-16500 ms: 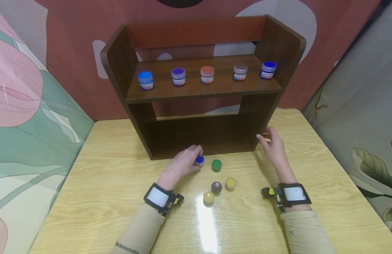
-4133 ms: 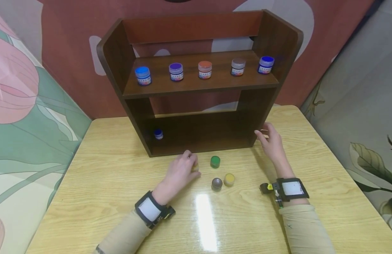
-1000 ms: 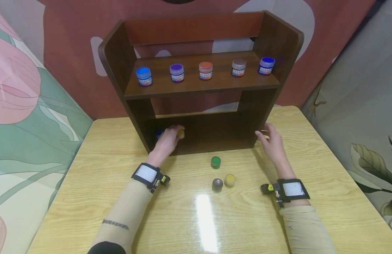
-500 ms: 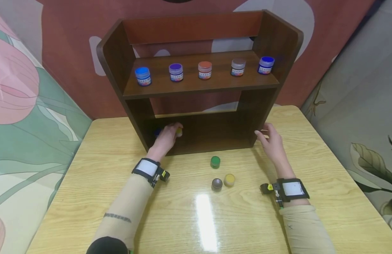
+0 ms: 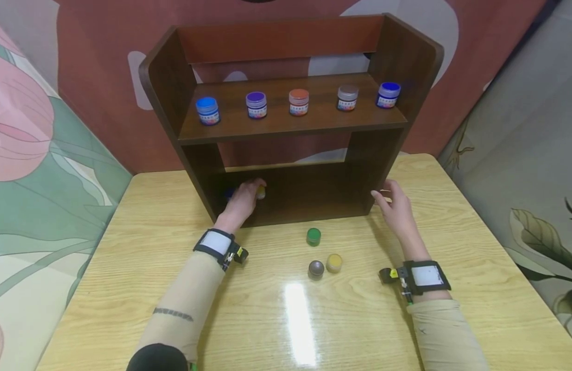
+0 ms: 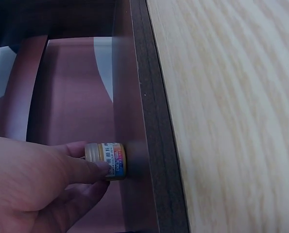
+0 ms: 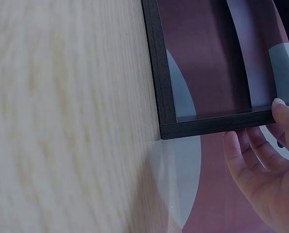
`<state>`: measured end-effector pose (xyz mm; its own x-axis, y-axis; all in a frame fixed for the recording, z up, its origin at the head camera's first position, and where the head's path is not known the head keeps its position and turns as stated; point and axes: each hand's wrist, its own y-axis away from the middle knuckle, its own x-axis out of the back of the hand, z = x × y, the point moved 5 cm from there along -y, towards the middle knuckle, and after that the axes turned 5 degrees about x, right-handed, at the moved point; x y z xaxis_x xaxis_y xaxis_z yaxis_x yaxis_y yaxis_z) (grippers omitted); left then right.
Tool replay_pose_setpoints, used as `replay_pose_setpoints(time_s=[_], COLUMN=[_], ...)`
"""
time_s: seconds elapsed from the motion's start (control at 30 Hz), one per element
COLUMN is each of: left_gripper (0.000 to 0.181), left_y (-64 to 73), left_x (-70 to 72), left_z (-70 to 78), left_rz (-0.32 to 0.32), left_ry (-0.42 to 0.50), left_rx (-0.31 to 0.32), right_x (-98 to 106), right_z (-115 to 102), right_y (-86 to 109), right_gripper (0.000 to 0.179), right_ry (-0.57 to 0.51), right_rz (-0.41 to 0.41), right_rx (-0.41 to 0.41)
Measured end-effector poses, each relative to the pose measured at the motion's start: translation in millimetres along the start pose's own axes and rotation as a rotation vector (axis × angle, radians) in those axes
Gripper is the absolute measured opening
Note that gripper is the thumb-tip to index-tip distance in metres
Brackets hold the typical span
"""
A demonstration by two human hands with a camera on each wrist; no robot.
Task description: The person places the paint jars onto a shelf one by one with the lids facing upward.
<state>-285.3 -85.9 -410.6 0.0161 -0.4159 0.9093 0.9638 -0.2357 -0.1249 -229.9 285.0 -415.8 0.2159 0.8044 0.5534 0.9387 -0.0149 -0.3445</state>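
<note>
My left hand (image 5: 241, 203) reaches into the lower shelf and pinches a small yellow paint jar (image 6: 112, 160) between thumb and fingers. In the left wrist view the jar's base meets the shelf board, its label showing. Left of that hand, a dark blue-lidded paint jar (image 5: 229, 194) is mostly hidden behind it. My right hand (image 5: 397, 208) holds the right side panel of the brown wooden shelf unit (image 5: 292, 133). In the right wrist view the thumb lies at the panel's (image 7: 212, 124) edge, with the fingers along its outer face.
On the table (image 5: 383, 330), in front of the unit, stand a green jar (image 5: 313, 236), a grey-brown jar (image 5: 315, 269) and a yellow jar (image 5: 334, 263). Several labelled paint jars, including an orange one (image 5: 298, 102), line the upper shelf. A patterned wall covering (image 5: 96, 103) stands behind.
Since about four seconds ago, my left hand has carried the yellow jar from the table into the lower shelf. Over the last second it barely moves. The right hand keeps its place.
</note>
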Motion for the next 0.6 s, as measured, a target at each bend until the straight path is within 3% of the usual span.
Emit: replay_pose_setpoints(time_s=[0.6], left_gripper=[0.052], left_y=[1.5], left_x=[1.5], left_z=[6.3], left_rz=[0.004], left_ry=[-0.012], left_rx=[0.003], right_x=[0.4], right_z=[-1.9], right_y=[0.5], right_gripper=[0.043], right_ry=[-0.022], right_rz=[0.011], right_rx=[0.012])
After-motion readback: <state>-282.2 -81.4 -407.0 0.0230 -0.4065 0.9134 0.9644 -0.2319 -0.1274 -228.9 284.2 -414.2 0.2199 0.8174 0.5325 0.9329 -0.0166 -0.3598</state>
